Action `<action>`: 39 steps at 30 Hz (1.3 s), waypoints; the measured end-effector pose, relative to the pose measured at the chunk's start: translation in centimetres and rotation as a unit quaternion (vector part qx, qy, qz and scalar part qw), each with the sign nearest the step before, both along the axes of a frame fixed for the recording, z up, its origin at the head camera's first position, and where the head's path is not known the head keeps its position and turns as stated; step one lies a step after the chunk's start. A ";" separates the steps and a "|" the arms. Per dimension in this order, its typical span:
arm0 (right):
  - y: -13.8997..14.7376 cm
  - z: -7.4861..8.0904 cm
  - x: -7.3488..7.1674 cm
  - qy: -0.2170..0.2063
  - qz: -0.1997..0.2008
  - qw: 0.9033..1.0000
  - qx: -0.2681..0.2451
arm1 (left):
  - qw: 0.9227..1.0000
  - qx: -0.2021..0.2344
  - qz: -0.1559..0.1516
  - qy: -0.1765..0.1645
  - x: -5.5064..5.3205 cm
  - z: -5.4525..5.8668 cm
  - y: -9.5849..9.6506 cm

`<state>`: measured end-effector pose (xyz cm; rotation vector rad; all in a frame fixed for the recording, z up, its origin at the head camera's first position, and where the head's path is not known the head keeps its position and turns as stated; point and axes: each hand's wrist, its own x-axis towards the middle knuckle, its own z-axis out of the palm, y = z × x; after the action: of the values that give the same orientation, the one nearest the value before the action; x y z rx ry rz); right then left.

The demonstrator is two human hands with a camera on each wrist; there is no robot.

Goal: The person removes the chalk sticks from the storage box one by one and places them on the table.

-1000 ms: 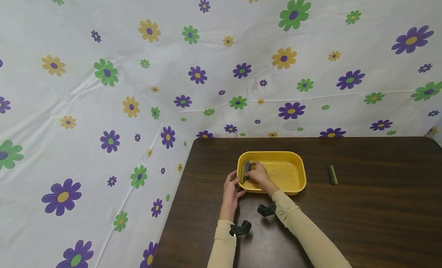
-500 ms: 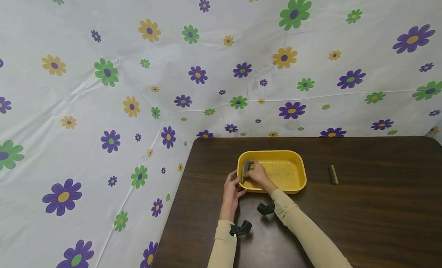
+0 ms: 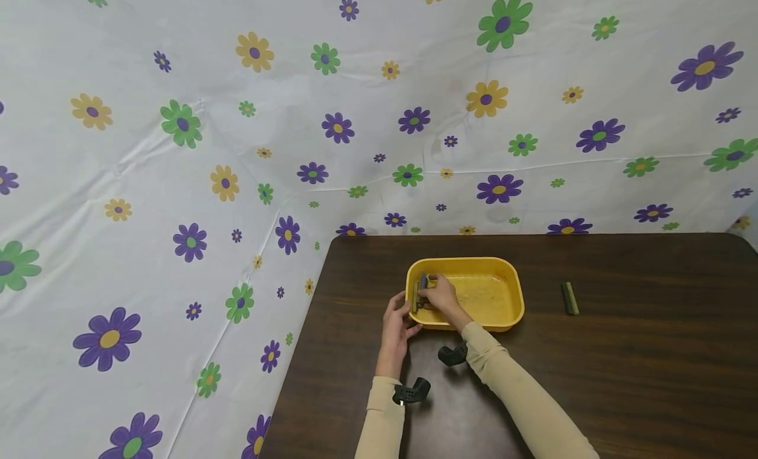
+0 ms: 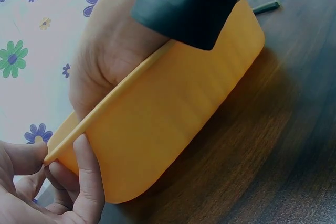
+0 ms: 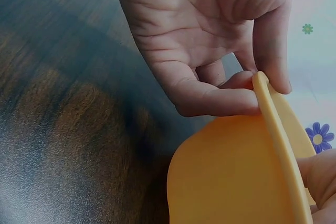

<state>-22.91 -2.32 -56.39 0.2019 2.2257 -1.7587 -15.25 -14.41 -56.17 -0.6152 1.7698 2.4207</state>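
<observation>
A yellow plastic tub (image 3: 491, 301) stands on the table. My left hand (image 3: 395, 331) holds its left end; in the left wrist view the thumb and fingers of that left hand (image 4: 52, 187) pinch the rim. Inside the tub, my right hand (image 3: 443, 298) pinches a short blue-grey stick-like piece (image 3: 423, 281) near the left wall. Beside it lies an olive-green stick-like piece (image 3: 416, 298), with something dark next to its lower end. In both wrist views the tub wall hides my right fingertips and the pieces. What exactly the pieces are, I cannot tell.
To the right of the tub, a dark and an olive-green stick-like piece (image 3: 570, 298) lie side by side on the dark wooden table (image 3: 651, 354). A white flowered cloth (image 3: 367, 84) hangs behind the table and along its left side.
My right hand has shifted very slightly within the tub, and the blue-grey piece's lower part is less visible. The left hand keeps its hold on the rim.
</observation>
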 end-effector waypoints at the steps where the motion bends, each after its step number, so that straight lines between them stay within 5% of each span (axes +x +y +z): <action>1: 0.0 0.1 0.0 0.001 0.000 1.000 -0.001 | 1.000 0.000 0.000 0.000 0.0 0.0 0.0; 22: 0.5 0.1 -0.2 0.008 0.002 1.000 -0.004 | 1.000 0.002 0.001 0.001 0.0 0.1 0.0; 31: 1.7 0.3 -0.4 -0.021 0.014 0.994 -0.106 | 1.000 0.002 0.005 0.003 -0.1 -0.1 0.1; 39: 2.6 0.0 -1.3 -0.093 0.009 0.972 -0.217 | 1.000 0.000 0.006 0.000 -0.1 0.0 0.1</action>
<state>-24.17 0.32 -56.38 0.2354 1.6634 -2.0680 -15.31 -14.35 -56.16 -0.6281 1.7716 2.4290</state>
